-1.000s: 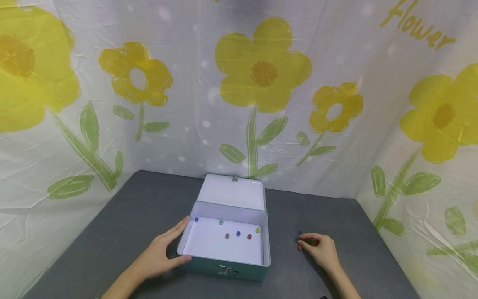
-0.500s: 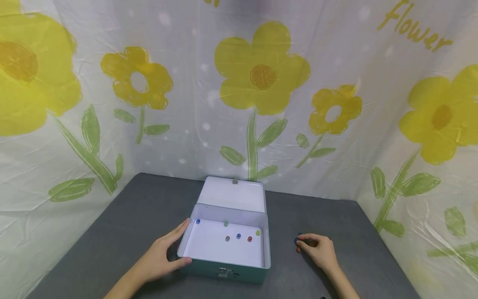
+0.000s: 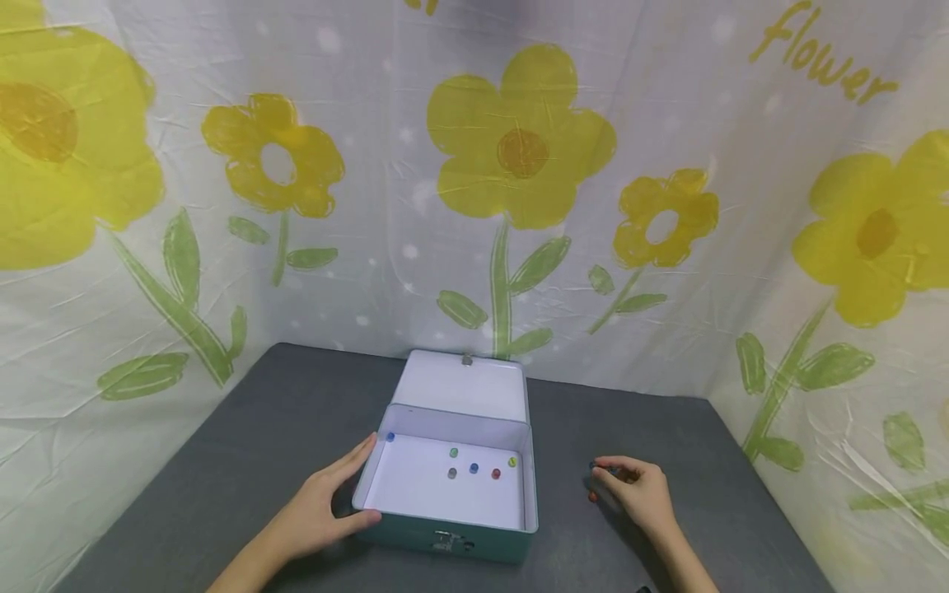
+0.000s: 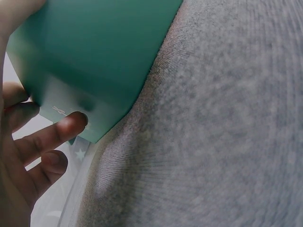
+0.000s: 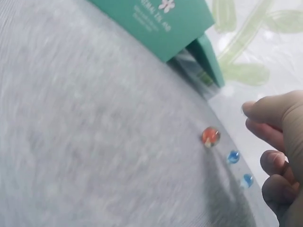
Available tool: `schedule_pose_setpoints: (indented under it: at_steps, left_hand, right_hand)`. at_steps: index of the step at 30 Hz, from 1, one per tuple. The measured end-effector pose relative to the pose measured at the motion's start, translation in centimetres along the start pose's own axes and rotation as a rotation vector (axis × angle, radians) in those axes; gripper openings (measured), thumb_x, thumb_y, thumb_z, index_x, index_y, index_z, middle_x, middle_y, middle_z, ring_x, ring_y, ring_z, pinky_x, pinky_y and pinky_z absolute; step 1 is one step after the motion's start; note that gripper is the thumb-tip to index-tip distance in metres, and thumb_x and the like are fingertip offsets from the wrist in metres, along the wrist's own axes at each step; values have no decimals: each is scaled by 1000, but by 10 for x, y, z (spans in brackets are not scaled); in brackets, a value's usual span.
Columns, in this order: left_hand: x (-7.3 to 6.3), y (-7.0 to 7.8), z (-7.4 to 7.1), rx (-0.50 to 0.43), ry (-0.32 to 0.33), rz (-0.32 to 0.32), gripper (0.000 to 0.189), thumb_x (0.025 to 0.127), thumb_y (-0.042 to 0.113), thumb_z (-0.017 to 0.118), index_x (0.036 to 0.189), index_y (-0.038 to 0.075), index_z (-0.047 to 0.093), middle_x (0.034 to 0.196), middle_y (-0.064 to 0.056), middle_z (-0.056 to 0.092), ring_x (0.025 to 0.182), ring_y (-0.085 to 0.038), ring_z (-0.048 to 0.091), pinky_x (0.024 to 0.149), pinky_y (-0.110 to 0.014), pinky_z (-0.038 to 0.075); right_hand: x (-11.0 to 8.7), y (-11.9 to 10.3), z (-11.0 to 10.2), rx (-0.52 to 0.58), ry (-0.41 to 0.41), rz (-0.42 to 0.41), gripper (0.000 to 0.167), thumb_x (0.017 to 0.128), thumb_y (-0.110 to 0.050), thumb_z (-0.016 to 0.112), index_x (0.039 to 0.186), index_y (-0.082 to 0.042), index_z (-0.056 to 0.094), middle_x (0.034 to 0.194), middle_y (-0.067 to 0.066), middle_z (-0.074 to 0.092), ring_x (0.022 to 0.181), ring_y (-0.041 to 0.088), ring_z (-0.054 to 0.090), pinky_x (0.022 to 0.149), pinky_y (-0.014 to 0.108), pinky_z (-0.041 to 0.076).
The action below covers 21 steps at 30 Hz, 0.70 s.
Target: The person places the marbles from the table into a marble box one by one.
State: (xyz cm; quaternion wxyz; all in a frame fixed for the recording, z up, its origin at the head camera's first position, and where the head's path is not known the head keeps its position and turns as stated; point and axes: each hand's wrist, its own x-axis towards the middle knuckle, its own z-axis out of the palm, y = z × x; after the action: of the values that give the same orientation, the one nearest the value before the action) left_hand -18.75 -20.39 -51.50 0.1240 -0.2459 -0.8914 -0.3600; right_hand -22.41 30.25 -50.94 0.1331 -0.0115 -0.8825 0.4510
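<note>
A green metal box with a white inside stands on the dark table, its lid laid back. Inside lie several glass marbles: blue, red, green, grey, yellow and another blue at the left wall. My left hand spans the box's left side, thumb at the front corner and fingers on the left rim. To the right, my right hand hovers by a red marble and two blue marbles on the table, its fingers loosely bent with no marble visible between them.
A silver clasp projects from the box's front. Behind the table hangs a cloth printed with yellow flowers, which also covers both sides. Grey table surface lies between the box and my right hand.
The green marble has rolled right and toward me inside the box. My right hand's fingertips have moved slightly away from the red marble, toward the blue ones. My left hand stays at the box.
</note>
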Motion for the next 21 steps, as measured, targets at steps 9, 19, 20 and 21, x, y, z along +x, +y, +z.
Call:
schedule_pose_setpoints:
  at_steps: [9,19,20,21]
  left_hand:
    - [-3,-1,-1,5,-6,-6,100,85,48,88,164,10,41,166,-13,43,146,-40,49,107,-68,47]
    - [0,-1,-1,-11,1,10,100,85,46,88,164,10,40,168,-11,42,147,-40,47,108,-67,47]
    - [-1,-1,-1,-10,1,11,100,85,46,89,164,10,40,168,-11,42,147,-40,47,108,-66,47]
    - [-2,-1,-1,-10,3,11,99,85,45,89,164,10,40,167,-11,42,147,-40,47,108,-65,48]
  right_hand:
    - [0,-12,7,77,42,-100,12,88,-11,87,100,-10,84,71,2,67,49,1,32,44,20,30]
    - [4,-32,12,169,9,-124,14,90,-10,85,103,-7,83,65,3,53,41,0,29,40,18,33]
    - [4,-34,13,183,1,-127,14,91,-10,84,104,-6,82,65,4,52,41,1,31,40,20,39]
    - [3,-35,15,200,-9,-124,14,91,-9,84,105,-5,82,66,4,52,41,2,33,40,23,44]
